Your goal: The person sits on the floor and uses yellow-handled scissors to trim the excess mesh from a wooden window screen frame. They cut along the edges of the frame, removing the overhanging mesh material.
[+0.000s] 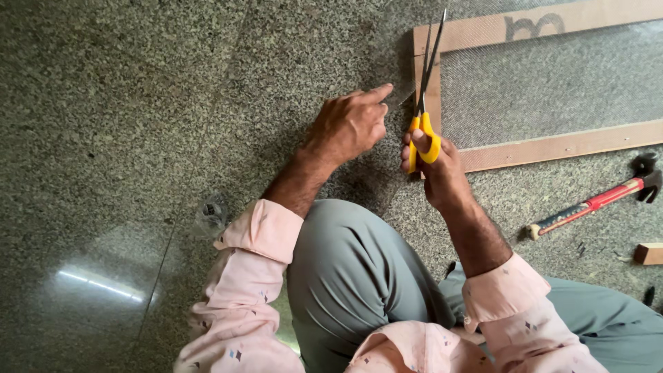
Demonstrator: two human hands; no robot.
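**Scissors at the edge of a mesh-covered frame**

Gripping the yellow-handled scissors [424, 103], our right hand [436, 169] has its fingers threaded through the loops, blades parted and pointing away from us along the left edge of a wooden frame [545, 147]. Our left hand [349, 126] sits just beside it, fingers curled and pinched with the forefinger stretched toward the blades; it seems to hold the loose edge of the fine mesh [552, 79], though we cannot tell for certain, as the mesh is nearly see-through against the speckled stone floor [124, 103].

Stretched across the frame, the mesh spills past its left rail, where the scissors meet it. We are crouched, one knee raised between our arms, in pink sleeves.

To do this cut well, we judge the left hand should keep the mesh taut and its forefinger clear of the blades, with the blades running close along the wood.

To our right, well apart, lie a red-handled hammer [599, 200] and a small wooden block [649, 253].
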